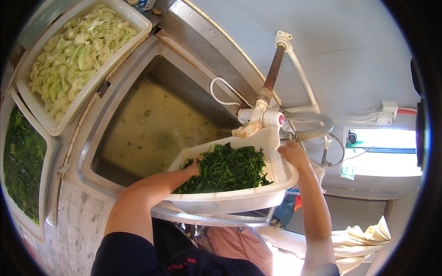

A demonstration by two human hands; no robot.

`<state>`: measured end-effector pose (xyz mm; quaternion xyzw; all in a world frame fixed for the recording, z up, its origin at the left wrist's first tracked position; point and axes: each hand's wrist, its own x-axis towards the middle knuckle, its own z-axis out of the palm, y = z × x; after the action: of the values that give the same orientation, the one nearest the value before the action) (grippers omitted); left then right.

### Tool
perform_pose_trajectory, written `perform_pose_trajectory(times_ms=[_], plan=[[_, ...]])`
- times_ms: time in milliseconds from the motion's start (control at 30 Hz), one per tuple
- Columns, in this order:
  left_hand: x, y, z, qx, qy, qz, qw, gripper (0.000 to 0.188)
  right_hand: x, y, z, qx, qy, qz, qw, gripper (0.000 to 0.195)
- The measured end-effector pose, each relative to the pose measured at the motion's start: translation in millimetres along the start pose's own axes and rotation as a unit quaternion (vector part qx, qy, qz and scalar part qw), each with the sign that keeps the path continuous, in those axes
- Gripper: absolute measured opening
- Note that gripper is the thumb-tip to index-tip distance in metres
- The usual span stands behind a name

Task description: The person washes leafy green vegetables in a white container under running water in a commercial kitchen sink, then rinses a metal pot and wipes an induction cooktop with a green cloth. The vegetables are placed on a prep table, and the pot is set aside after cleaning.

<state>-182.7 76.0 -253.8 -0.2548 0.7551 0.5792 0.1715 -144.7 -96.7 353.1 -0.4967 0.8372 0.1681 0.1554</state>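
Observation:
A white plastic tub (226, 197) of cut leafy greens (228, 169) stands over the near right part of a steel sink (100, 145). My left hand (196, 167) reaches into the left side of the greens, its fingers partly hidden among the leaves. My right hand (293, 154) is at the tub's right end, just below the hose fitting beside the tap valve; its fingertips are partly hidden, and whether they grip anything does not show. The rusty tap (253, 126) juts over the tub's back edge. Cloudy water (155, 120) with leaf bits lies in the sink.
A white tub (141, 20) of cauliflower florets (83, 55) stands at the back left. Nearer on the left is another tub (51, 172) holding greens (24, 162). Pipes (304, 76) and a grey hose (321, 131) run along the wall at right. Cream cloth (359, 241) hangs at lower right.

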Motion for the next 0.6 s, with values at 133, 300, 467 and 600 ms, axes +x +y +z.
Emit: perform_pose_trajectory(times_ms=[133,300,467,600], plan=[[37,-35,6,0.053,0.002,-0.02,0.998,0.033,41,14,14,-0.063,-0.035,-0.106,0.992,0.043],[-16,1,-10,-0.025,-0.01,-0.03,0.999,0.041,41,26,22,0.032,-0.029,-0.116,0.992,0.04],[-159,49,-93,-0.117,0.053,-0.064,0.99,0.054,17,37,17,0.021,-0.02,-0.021,0.999,0.03],[-304,122,-171,-0.147,0.16,-0.051,0.975,0.066,-25,153,43,0.218,0.015,-0.011,0.976,0.03]])
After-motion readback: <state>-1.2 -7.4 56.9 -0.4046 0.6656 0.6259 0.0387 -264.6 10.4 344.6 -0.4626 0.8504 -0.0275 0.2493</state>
